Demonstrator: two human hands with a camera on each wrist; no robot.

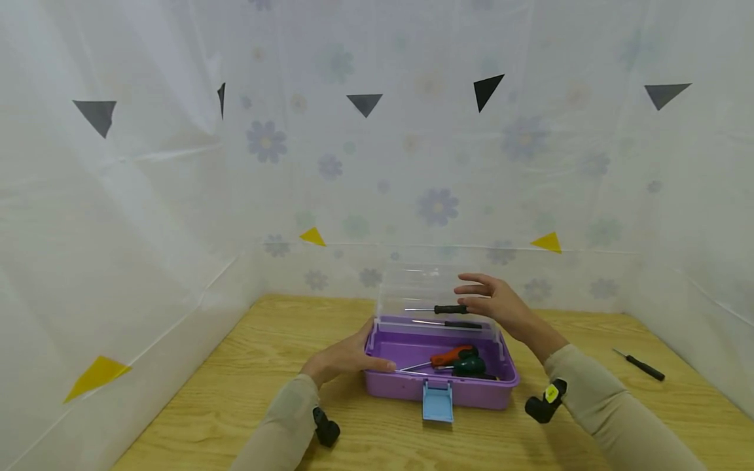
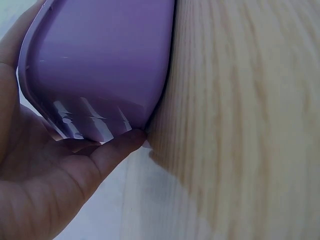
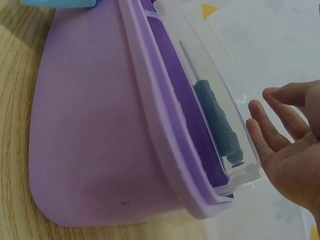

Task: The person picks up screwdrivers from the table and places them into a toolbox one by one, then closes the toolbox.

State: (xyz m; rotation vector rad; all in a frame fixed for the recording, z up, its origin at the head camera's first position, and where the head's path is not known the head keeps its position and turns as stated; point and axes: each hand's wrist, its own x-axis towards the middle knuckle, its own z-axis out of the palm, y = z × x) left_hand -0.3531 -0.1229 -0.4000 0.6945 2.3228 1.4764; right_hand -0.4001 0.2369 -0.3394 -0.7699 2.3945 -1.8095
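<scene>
A purple toolbox [image 1: 400, 387] stands on the table with its clear lid [image 1: 406, 288] raised at the back. My left hand [image 1: 347, 358] grips the box's left end, thumb over the rim and fingers against the end wall [image 2: 100, 65]. My right hand [image 1: 501, 307] hovers by the lid with fingers extended and spread, holding nothing. Close to its fingertips a black-handled screwdriver [image 1: 450, 309] shows against the lid; a second dark handle [image 1: 463, 325] appears just below. Inside the box lie a red-handled screwdriver [image 1: 449, 356] and a green-handled screwdriver [image 1: 469, 366].
Off to the right, a small black screwdriver [image 1: 645, 367] lies on the wooden table [image 1: 235, 405]. The box's light blue latch [image 1: 438, 402] hangs down at the front. White flowered sheeting [image 1: 377, 163] encloses the table at the back and sides.
</scene>
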